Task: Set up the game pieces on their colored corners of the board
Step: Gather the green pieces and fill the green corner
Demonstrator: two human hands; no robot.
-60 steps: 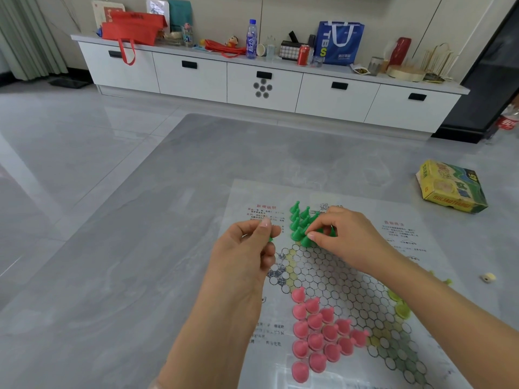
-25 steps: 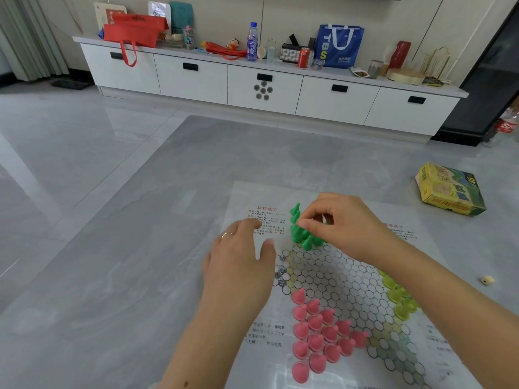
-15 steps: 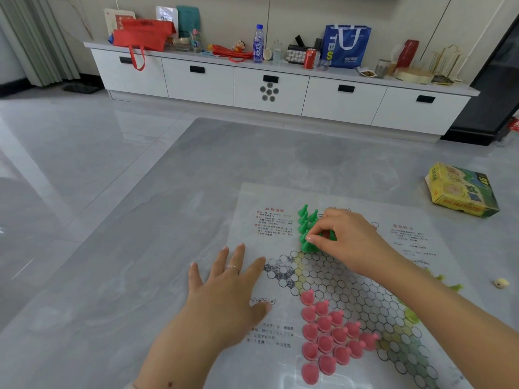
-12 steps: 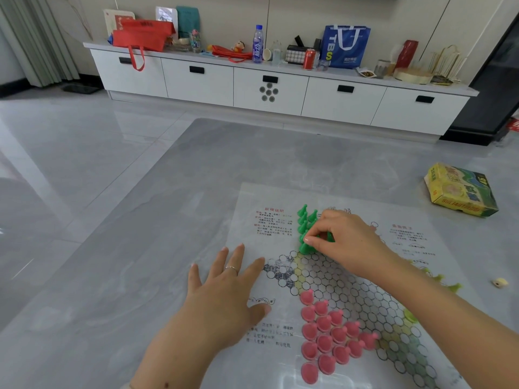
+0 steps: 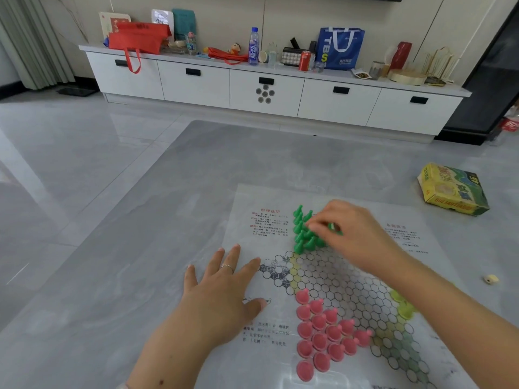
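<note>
A paper hexagon-grid game board (image 5: 331, 279) lies on the grey table. Several green pieces (image 5: 302, 233) stand upright in its far corner. Several pink pieces (image 5: 323, 335) fill the near corner. Yellow-green pieces (image 5: 403, 304) sit at the right corner, partly hidden by my right forearm. My right hand (image 5: 354, 234) hovers over the green cluster, its fingers curled and pinching a green piece. My left hand (image 5: 222, 293) lies flat with fingers spread on the board's left edge and the table, holding nothing.
A yellow game box (image 5: 452, 189) lies on the table at the right. A small cream die (image 5: 490, 279) sits near the right edge. Beyond the table a white cabinet (image 5: 266, 91) carries bags, bottles and a can.
My left hand has let go of its pinch and come down flat on the board's left edge. My right hand stays at the green cluster, shifting slightly among the pieces.
</note>
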